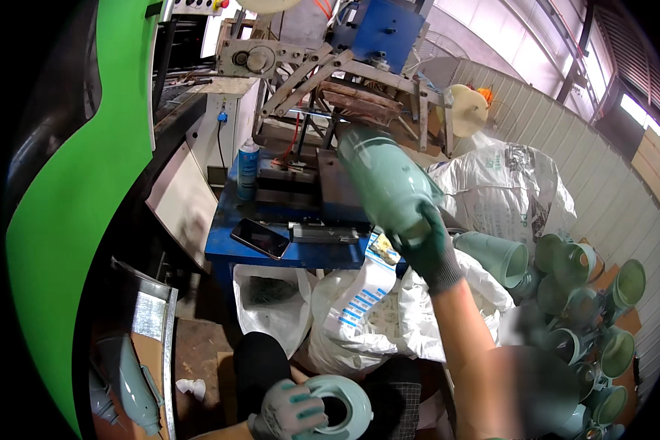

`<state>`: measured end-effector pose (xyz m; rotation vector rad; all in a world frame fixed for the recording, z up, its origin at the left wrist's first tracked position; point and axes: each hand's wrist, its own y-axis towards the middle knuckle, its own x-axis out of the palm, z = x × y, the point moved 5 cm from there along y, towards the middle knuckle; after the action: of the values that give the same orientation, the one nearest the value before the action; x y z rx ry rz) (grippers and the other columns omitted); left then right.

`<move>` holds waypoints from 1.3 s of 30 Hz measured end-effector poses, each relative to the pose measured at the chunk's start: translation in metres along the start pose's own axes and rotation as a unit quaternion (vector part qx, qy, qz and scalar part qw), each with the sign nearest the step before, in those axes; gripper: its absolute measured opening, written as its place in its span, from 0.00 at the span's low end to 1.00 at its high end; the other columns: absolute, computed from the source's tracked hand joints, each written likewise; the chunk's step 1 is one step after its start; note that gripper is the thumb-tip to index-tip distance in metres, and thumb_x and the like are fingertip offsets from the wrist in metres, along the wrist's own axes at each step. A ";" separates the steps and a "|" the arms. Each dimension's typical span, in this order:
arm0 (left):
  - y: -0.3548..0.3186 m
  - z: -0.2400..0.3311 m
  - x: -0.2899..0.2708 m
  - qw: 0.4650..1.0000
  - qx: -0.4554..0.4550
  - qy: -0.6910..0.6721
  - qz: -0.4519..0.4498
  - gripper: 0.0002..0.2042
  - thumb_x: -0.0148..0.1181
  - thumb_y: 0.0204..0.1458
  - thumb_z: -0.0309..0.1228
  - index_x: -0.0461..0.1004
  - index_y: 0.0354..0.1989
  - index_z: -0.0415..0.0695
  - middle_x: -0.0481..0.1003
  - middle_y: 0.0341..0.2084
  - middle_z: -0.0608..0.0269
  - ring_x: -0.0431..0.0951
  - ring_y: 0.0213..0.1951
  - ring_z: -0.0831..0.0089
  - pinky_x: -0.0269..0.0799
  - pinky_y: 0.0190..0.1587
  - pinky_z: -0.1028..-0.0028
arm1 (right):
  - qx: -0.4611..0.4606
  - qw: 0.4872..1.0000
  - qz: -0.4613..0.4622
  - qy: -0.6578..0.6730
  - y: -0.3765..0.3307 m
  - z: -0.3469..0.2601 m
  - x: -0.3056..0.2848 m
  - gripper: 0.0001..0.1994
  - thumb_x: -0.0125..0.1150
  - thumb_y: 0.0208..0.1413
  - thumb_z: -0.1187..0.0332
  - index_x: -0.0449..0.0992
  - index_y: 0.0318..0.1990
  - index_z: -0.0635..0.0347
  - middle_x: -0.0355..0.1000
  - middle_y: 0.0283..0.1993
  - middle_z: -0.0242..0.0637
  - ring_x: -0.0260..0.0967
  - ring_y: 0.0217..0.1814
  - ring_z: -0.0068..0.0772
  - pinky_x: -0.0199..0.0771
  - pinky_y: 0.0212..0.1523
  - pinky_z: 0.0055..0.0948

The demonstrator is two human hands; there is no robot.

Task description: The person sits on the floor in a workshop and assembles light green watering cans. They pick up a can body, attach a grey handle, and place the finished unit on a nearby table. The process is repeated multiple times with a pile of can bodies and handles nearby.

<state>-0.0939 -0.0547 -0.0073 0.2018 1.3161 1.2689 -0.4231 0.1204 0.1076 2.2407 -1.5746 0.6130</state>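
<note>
Raised in front of the machine, my gloved right hand [429, 253] grips a pale green plastic container [389, 183] by its lower, narrower end. The container's far end tilts up and left and is smeared by motion. Down at my lap, my left hand [293, 409], in a grey glove with green patches, is closed on the rim of a second pale green plastic container [352, 400]. That one shows a round flange with a dark opening facing up; its body is mostly hidden below.
A blue workbench [308, 253] carries a black phone [260, 238] and a spray can [248, 169] beside the press machine [345, 95]. White sacks [286, 293] stand beneath its edge. Several green containers [616, 352] are piled right; others [128, 381] lie left, near a green panel [110, 169].
</note>
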 end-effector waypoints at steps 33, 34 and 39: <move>0.030 0.057 0.065 0.986 0.041 -0.019 -0.161 0.23 0.80 0.26 0.41 0.70 0.30 0.57 0.73 0.32 0.64 0.72 0.39 0.53 0.66 0.43 0.50 | 0.146 0.270 0.508 -0.805 -0.603 0.004 -0.382 0.14 0.66 0.51 0.67 0.79 0.47 0.53 0.73 0.54 0.45 0.70 0.55 0.54 0.69 0.57 0.49; 0.029 0.059 0.064 0.986 0.045 -0.024 -0.160 0.23 0.80 0.26 0.41 0.70 0.31 0.56 0.73 0.32 0.64 0.73 0.40 0.53 0.66 0.44 0.50 | 0.128 0.297 0.498 -0.805 -0.598 -0.001 -0.383 0.14 0.66 0.51 0.67 0.79 0.46 0.53 0.73 0.54 0.44 0.70 0.56 0.54 0.68 0.57 0.49; 0.024 0.061 0.057 0.983 0.058 0.002 -0.173 0.27 0.81 0.30 0.42 0.73 0.41 0.56 0.74 0.38 0.62 0.74 0.43 0.51 0.67 0.48 0.47 | -0.028 0.466 0.550 -0.692 -0.585 -0.016 -0.382 0.09 0.61 0.60 0.67 0.75 0.46 0.58 0.74 0.44 0.48 0.73 0.46 0.55 0.71 0.49 0.49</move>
<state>-0.0733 0.0298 -0.0029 0.0485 1.3629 0.9009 0.0136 0.6284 -0.0930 0.8975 -3.5217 -1.5953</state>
